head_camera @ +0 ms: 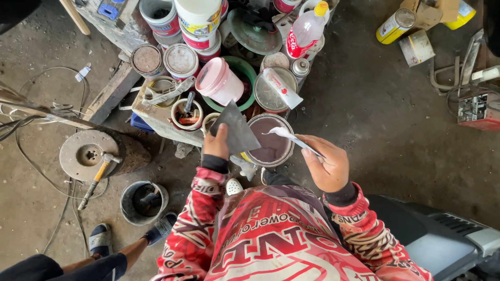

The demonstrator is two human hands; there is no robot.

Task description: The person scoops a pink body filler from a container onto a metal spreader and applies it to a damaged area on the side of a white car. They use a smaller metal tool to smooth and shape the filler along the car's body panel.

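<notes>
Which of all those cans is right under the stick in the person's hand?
The open can of greyish-purple paste. It sits directly below the white stick in the right hand; the other cans stand farther back.

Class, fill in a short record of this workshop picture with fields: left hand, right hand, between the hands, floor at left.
left hand: left hand grips a dark grey flat scraper sheet
right hand: right hand holds a thin white putty-smeared stick
between the hands: open round tin of greyish-mauve paste
floor at left: wooden-handled hammer lying on a round rusty metal disc
</notes>
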